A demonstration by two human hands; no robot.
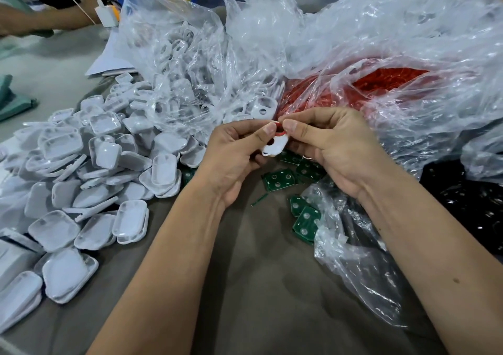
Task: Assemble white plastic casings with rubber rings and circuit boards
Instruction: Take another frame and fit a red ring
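Ring-fitting step: the left hand grips a white casing above the green circuit boards, while the right hand pinches a red rubber ring against its top (seating looks incomplete). Next, probably press it home, then add a board.

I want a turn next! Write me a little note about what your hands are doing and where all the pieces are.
Left hand: grips a white casing.
Right hand: pinches a red rubber ring at the casing's top edge.
Done so far: nothing fitted that I can see; the ring looks only partly seated.
Left: seat the ring, then add a circuit board.
Green circuit boards lie on the table under the hands; spare rings fill the clear bag behind; white casings are piled to the left.
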